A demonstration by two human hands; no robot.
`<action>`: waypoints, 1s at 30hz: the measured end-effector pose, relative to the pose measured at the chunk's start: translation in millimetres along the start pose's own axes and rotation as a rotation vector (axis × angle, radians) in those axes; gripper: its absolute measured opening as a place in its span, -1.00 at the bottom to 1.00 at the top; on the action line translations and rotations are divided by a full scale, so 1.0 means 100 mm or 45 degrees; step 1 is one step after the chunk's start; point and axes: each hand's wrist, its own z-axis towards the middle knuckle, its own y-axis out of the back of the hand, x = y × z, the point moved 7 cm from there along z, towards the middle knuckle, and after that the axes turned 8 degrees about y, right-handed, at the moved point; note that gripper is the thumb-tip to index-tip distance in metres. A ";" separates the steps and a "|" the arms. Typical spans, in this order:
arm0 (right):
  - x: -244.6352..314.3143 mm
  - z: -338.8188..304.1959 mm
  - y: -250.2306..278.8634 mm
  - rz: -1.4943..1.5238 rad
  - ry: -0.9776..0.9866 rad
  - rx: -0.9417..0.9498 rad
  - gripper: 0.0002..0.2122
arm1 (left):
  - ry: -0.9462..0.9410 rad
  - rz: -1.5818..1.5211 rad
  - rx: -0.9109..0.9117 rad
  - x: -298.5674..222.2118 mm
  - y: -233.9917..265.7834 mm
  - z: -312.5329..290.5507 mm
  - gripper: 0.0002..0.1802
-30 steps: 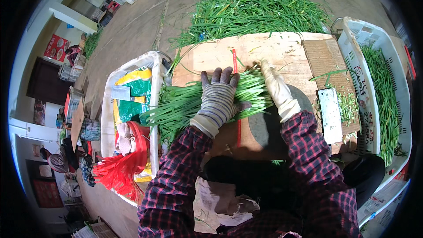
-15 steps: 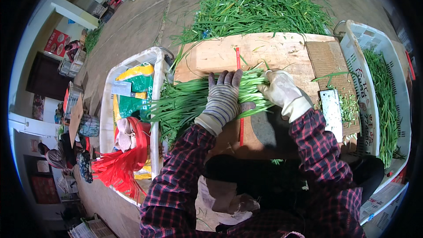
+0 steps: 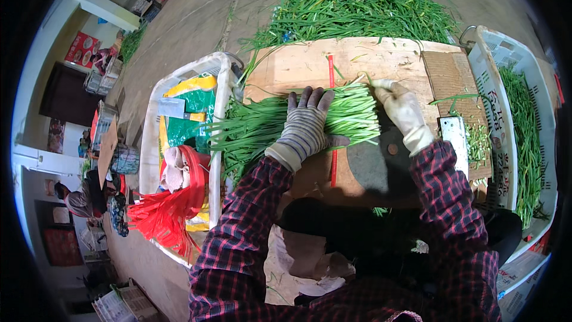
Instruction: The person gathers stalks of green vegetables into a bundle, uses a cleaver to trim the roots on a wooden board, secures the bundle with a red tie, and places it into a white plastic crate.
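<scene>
A thick bunch of garlic chives (image 3: 354, 110) lies across the wooden board (image 3: 286, 68), pale stem ends to the right. My left hand (image 3: 302, 122), in a striped glove, rests flat on the bunch with its fingers spread and the thumb along its near side. At the stem ends' far corner, my right hand (image 3: 402, 107), in a pale glove, has its fingers closed on what looks like a single pale stalk. The fingertips are partly hidden. Beneath the bunch a red strip (image 3: 332, 170) runs across the board, showing on both sides.
A white crate (image 3: 223, 83) at left holds a cleaver (image 3: 173, 107) on a green-and-yellow sack and red strips (image 3: 167, 214). Loose chives (image 3: 363, 12) are heaped beyond the board. Cardboard (image 3: 444, 74) with trimmings and a white flat object (image 3: 454, 143) lie at right, beside another crate (image 3: 491, 83) of chives.
My right hand has drawn back to the right from the stem ends, leaving them in fuller view. My left hand stays on the bunch.
</scene>
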 end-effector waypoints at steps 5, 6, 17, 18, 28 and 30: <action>0.78 -0.83 -0.05 -0.486 0.336 0.108 -0.82 | -0.025 0.054 0.056 -0.03 -0.01 -0.02 0.47; 0.95 -1.05 -0.29 -0.845 0.568 0.279 -0.87 | -0.032 0.076 0.071 -0.05 -0.01 0.00 0.47; 0.88 -1.01 -0.73 -0.736 0.716 0.158 -0.95 | -0.062 0.216 0.078 -0.05 0.02 -0.01 0.31; 0.92 -0.92 -0.66 -0.685 0.732 0.097 -0.93 | -0.047 0.215 0.091 -0.06 0.02 -0.01 0.31; 0.92 -0.15 -0.66 -0.734 0.445 0.220 -0.81 | 0.174 -0.018 0.002 -0.02 -0.14 0.12 0.09; 0.88 0.06 -0.62 -0.506 0.360 0.229 -0.74 | 0.145 0.140 0.016 0.01 -0.13 0.20 -0.03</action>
